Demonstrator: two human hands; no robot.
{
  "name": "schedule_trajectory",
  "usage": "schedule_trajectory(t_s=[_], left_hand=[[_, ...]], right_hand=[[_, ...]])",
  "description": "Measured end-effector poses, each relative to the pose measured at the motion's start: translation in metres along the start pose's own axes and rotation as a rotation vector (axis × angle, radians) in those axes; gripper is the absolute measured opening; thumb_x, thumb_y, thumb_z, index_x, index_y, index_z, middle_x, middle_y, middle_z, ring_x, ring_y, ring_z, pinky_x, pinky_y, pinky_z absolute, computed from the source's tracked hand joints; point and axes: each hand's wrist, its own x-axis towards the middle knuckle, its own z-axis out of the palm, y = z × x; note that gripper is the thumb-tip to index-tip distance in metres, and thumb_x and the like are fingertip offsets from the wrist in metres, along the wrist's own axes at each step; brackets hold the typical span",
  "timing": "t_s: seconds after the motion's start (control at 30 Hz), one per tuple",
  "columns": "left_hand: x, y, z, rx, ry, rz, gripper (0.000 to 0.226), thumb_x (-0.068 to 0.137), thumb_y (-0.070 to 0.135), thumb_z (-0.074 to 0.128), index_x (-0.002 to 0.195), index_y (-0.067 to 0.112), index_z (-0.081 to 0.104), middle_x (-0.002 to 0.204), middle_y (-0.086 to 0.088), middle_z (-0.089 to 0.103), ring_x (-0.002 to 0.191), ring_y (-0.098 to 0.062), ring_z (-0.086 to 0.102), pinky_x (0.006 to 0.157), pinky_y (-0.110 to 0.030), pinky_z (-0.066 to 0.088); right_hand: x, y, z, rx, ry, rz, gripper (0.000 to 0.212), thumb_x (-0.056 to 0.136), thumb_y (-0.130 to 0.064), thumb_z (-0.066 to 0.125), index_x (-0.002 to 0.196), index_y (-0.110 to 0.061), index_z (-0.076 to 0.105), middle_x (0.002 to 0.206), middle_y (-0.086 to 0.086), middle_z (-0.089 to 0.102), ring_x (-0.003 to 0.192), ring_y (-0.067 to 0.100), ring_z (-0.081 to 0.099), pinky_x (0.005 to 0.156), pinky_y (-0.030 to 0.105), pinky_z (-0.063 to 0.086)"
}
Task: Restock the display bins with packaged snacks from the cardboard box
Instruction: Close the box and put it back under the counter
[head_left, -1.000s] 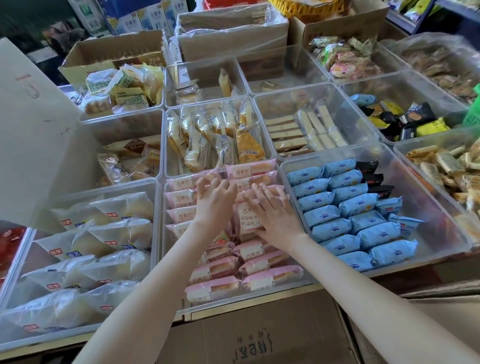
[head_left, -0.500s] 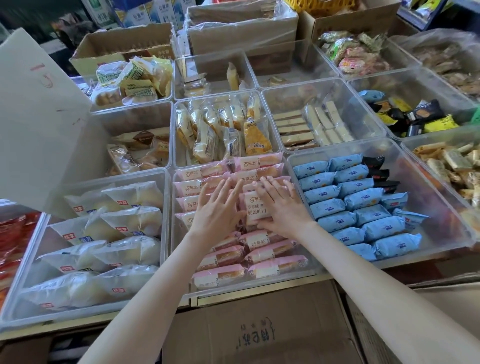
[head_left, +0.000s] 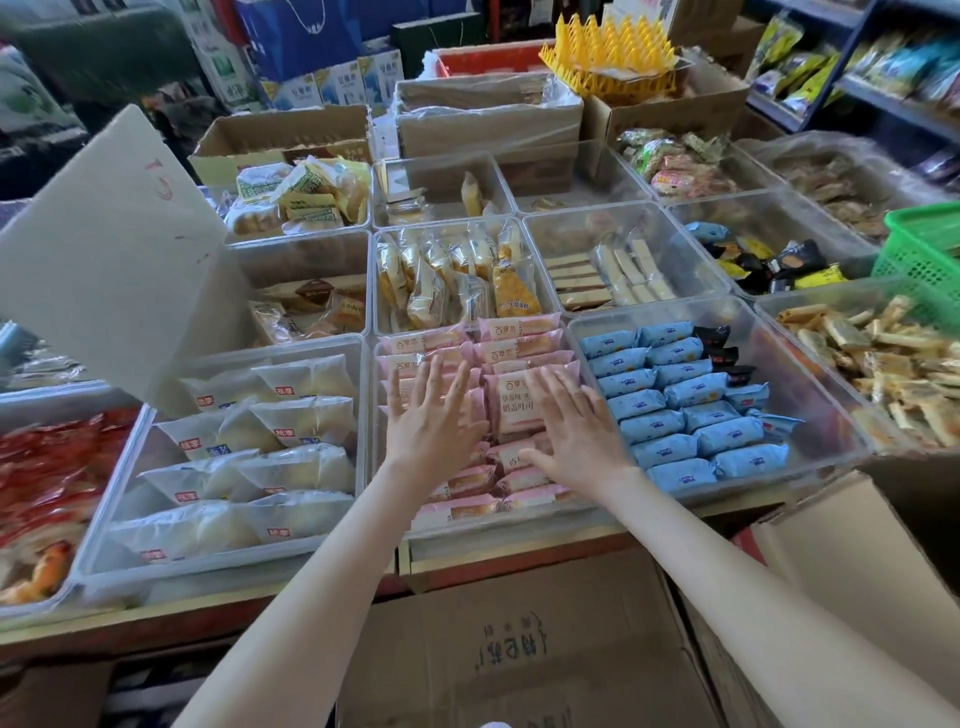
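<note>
My left hand (head_left: 431, 415) and right hand (head_left: 571, 431) lie flat, gripping nothing, on the pink packets (head_left: 519, 332) beneath, probably to level their rows.

both hands lay flat in the middle clear bin (head_left: 540, 522), fingers straight. left hand (head_left: 431, 415) was spread over the left row of pink packs (head_left: 519, 332), and right hand (head_left: 574, 421) rested on the right row, beside a pack turned label-up. blue packs (head_left: 675, 410) sat in neat rows in the bin just right, with white packs (head_left: 270, 441) in the bin just left. a printed cardboard box (head_left: 509, 649) sat below the front edge, between the forearms.
</note>
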Motion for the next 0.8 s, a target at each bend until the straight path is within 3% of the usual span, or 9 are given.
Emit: schedule_trajectory(t_s=[0.23,0.37,0.5,0.63,0.8], left_hand=[[-0.048,0.069,-0.060,-0.049,0.074,0.084,0.075,0.092,0.067,0.021,0.152,0.029,-0.003,0.158,-0.009,-0.013,0.146,-0.023,-0.013,0.108,-0.052,-0.021],[-0.077,0.122,-0.093,-0.130,0.128,0.152,0.074,0.092,0.066,0.017,0.152,0.027,-0.001,0.158,-0.008,-0.014,0.146,-0.024,-0.013,0.114,-0.053,-0.015],[-0.108,0.175,-0.106,-0.164,0.141,0.263,0.074,0.092,0.067,0.015,0.152,0.027,-0.004,0.158,-0.008,-0.014,0.146,-0.024,-0.012,0.115,-0.050,-0.013],[-0.140,0.227,-0.102,-0.218,0.096,0.334,0.073,0.093,0.065,0.017,0.151,0.029,-0.008,0.159,-0.007,-0.013,0.146,-0.025,-0.009,0.115,-0.050,-0.011],[-0.179,0.301,-0.072,-0.260,0.008,0.373,0.067,0.097,0.057,0.019,0.150,0.031,-0.014,0.158,-0.004,-0.016,0.146,-0.024,-0.010,0.116,-0.048,-0.007]], right_hand=[[-0.056,-0.006,-0.075,-0.020,0.052,0.153,0.076,0.093,-0.047,0.045,0.150,-0.019,0.004,0.158,0.006,-0.003,0.145,0.024,-0.001,0.116,0.041,0.005],[-0.108,0.017,-0.125,-0.080,0.103,0.291,0.073,0.096,-0.036,0.044,0.150,-0.018,-0.001,0.158,0.007,-0.008,0.145,0.026,-0.002,0.116,0.041,0.006],[-0.170,0.047,-0.160,-0.162,0.096,0.390,0.077,0.096,-0.038,0.046,0.151,-0.017,-0.003,0.158,0.006,-0.011,0.145,0.027,-0.003,0.116,0.043,0.006],[-0.232,0.073,-0.164,-0.180,0.109,0.425,0.073,0.096,-0.042,0.042,0.151,-0.016,0.003,0.158,0.008,-0.005,0.146,0.026,-0.002,0.116,0.041,0.006],[-0.296,0.094,-0.129,-0.091,0.042,0.376,0.067,0.095,-0.028,0.041,0.151,-0.015,0.006,0.159,0.008,0.001,0.145,0.024,0.006,0.115,0.038,0.010]])
